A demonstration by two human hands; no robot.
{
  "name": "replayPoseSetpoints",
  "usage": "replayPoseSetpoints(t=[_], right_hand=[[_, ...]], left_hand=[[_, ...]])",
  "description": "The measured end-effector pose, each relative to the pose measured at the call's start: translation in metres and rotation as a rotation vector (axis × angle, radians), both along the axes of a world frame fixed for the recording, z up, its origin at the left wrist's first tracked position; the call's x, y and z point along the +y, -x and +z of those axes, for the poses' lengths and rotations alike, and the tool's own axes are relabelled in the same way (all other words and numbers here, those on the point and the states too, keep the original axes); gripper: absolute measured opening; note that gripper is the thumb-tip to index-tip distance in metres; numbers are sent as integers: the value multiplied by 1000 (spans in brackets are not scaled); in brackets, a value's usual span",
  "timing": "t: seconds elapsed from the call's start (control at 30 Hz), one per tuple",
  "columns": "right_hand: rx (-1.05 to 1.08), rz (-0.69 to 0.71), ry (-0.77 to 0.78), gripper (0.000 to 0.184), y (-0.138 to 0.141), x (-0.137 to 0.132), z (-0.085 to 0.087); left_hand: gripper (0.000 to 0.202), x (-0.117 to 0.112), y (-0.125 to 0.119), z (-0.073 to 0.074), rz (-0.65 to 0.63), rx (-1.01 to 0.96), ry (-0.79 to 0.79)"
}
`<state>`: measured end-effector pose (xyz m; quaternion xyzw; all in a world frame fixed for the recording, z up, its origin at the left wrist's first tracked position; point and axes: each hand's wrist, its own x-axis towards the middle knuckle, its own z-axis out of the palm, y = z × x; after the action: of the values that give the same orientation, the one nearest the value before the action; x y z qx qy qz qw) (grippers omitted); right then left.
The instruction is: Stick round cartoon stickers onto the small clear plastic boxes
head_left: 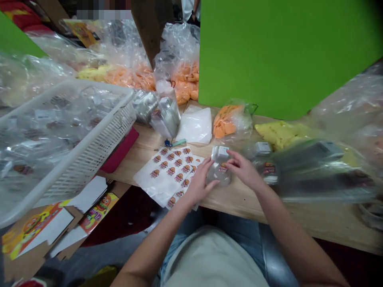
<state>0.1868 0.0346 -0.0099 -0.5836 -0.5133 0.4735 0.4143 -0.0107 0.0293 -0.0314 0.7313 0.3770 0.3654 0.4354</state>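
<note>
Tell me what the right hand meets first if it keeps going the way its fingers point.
The right hand points left, and the first thing in line is the clear round plastic container. Its fingers seem to be touching it already, though depth is hard to judge. The left hand lies just beyond.

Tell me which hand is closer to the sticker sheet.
Left. The left hand lies over the sheet's right edge, while the right hand is farther right, off the sticker sheet.
</note>
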Motion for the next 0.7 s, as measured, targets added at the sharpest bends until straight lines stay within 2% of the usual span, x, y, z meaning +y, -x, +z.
replayPoseSetpoints(t=[0.1, 0.23, 0.47, 0.7], right_hand=[[-28, 45, 19, 56, 4, 2, -5], [-60, 65, 22, 55, 3, 3, -8], [-139, -3, 21, 51, 8, 1, -6], [-295, 6, 13, 48, 11, 0, -7]], left_hand=[[62, 6, -7, -8, -75, 26, 16], [60, 5, -8, -18, -40, 83, -103], [43, 0, -8, -32, -16, 156, -252], [37, 1, -8, -34, -23, 243, -328]])
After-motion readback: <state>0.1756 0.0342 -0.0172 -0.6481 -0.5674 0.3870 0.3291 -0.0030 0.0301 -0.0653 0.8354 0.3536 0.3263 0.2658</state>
